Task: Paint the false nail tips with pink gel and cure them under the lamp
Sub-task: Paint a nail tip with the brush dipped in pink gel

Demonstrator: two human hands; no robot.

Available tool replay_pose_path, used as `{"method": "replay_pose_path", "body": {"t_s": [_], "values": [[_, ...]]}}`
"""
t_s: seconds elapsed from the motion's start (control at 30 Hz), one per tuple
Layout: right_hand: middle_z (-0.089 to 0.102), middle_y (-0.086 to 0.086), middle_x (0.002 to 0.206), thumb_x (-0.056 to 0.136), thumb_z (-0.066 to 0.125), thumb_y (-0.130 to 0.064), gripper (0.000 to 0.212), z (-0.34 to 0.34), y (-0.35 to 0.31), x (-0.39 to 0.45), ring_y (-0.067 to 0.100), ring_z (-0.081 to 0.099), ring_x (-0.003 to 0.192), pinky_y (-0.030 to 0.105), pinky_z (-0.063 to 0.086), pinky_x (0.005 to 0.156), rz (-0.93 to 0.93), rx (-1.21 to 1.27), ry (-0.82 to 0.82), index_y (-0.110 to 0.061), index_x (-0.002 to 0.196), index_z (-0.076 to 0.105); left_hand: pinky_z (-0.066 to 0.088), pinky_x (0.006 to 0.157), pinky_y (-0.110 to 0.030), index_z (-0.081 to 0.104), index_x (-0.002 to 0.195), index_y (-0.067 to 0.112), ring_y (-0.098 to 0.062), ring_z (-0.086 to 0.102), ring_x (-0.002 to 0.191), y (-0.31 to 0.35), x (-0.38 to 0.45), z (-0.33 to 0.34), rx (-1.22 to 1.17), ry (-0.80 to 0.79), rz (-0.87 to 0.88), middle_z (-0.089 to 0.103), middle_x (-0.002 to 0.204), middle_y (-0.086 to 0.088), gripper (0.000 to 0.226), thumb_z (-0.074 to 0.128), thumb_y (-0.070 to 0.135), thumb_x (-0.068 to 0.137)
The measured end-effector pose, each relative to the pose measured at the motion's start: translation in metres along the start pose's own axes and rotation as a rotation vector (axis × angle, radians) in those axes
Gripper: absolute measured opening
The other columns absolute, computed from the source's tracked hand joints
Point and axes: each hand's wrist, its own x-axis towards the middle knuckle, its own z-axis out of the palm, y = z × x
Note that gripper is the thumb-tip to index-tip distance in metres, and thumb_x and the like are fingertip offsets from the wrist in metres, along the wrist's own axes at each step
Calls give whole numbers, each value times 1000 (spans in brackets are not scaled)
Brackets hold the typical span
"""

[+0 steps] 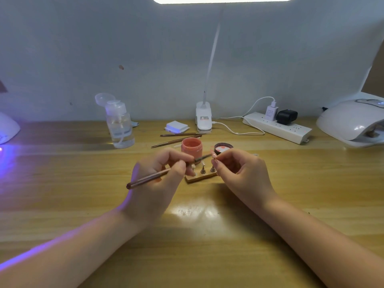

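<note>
At the centre of the frame I see my left hand (164, 173) with its fingers (178, 166) curled round a thin brush (149, 178), handle pointing toward the lower left and bristle end reaching right. My right hand (239, 171) pinches a small nail tip (213, 155) between thumb and forefinger, and the brush end meets it just above the wooden stand (200, 178). The stand sits on the counter (207, 235) between both hands and carries small pegs, some with pale tips on them; I cannot tell how many are painted. Just behind it stands the open pink gel jar (191, 148), with its lid (223, 148) lying beside it to the right. Further back lie two tweezers (178, 138), a clear pump bottle (120, 125) to the left and a power strip (278, 127) to the right. A white curing lamp (351, 123) rests at the right edge, and another device (8, 127) glows violet at the left edge.
</note>
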Motion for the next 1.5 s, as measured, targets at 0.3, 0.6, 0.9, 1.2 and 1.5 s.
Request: {"method": "replay_pose_path", "body": {"t_s": [0.3, 0.6, 0.9, 1.2, 1.5], "values": [[69, -7, 71, 82, 72, -12, 5, 1, 1, 1, 6, 64, 64, 24, 54, 63, -34, -58, -2, -16, 84, 70, 38, 48, -17, 72, 69, 9, 1, 49, 46, 16, 99, -22, 444, 69, -247, 64, 50, 7, 18, 60, 18, 78], [68, 1, 69, 82, 72, -9, 2, 1, -5, 0, 12, 62, 61, 33, 53, 62, -37, -74, 2, -7, 82, 70, 41, 54, -23, 70, 74, 10, -8, 60, 58, 6, 137, 6, 587, -241, -583, 68, 62, 1, 17, 57, 16, 84], [68, 2, 71, 83, 71, -7, 3, 1, -8, 0, 11, 62, 63, 30, 52, 63, -41, -90, -7, -5, 84, 71, 29, 32, -10, 71, 87, 5, -1, 48, 33, 5, 128, -3, 371, -84, -714, 59, 43, 8, 18, 53, 10, 88], [68, 1, 72, 83, 71, -9, 3, 0, -8, 0, 11, 63, 64, 32, 53, 64, -38, -103, -19, -7, 85, 71, 26, 43, -20, 73, 87, 11, -9, 36, 48, -19, 105, -39, 108, 47, -886, 59, 52, 9, 25, 50, 19, 80], [69, -3, 74, 84, 71, -12, 6, 0, -4, 0, 9, 65, 67, 32, 55, 67, -38, -100, -1, -10, 89, 71, 38, 55, -21, 74, 81, 17, -7, 48, 54, -11, 61, -36, -55, 204, -572, 68, 62, 6, 22, 54, 19, 90]]}}
